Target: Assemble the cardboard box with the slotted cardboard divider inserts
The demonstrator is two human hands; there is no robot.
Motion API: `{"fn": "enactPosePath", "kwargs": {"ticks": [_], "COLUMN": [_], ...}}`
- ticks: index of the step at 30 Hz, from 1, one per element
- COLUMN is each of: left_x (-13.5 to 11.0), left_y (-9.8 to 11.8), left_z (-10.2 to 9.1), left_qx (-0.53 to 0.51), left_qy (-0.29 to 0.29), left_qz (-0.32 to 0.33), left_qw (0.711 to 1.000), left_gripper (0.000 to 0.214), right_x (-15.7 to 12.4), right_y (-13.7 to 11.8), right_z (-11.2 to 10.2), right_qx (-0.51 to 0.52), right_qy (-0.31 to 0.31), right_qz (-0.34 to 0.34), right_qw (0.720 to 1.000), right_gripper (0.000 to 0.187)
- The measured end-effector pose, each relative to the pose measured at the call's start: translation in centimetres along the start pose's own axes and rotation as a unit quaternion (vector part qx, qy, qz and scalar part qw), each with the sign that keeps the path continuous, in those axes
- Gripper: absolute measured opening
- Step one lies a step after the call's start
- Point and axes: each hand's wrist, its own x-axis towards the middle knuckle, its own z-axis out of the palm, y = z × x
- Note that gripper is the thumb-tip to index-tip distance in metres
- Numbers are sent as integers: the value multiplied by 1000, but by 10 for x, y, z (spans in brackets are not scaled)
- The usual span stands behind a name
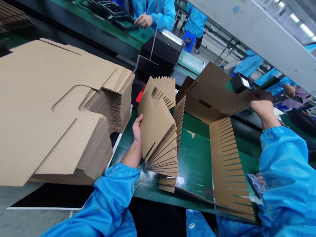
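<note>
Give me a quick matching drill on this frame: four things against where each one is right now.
Things:
1. fanned dividers
2. flat carton stack
3. slotted strip
4. open carton flap

Places:
A. gripped by the right hand
B. piled at the far left
C. held in the left hand
D. standing on edge on the green mat

Pairs: 1-C, 2-B, 3-D, 4-A
</note>
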Motion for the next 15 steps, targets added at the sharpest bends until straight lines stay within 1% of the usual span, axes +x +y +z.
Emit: {"fn": "enactPosePath", "kwargs": {"ticks": [3, 7, 11, 15], "left_x": [-11, -27, -33, -34], "left_y": [2, 1, 3, 9], "left_z": [11, 28, 33, 33], "left_qx": [-2, -2, 2, 5], "left_qy": [30, 69, 83, 71], "left_qz": [18, 13, 10, -12], "left_qw": [999, 998, 996, 997], "left_gripper": [59, 50, 54, 61], "right_x": [2, 5, 8, 8], "right_y": [4, 8, 12, 17], "right_z": [5, 11, 17, 19], "right_qx": [8, 23, 36, 41], "right_qy": [2, 5, 3, 6], "right_qz": [-7, -16, -10, -14], "right_qw": [1000, 1000, 999, 999], "right_gripper": [33, 21, 14, 9]}}
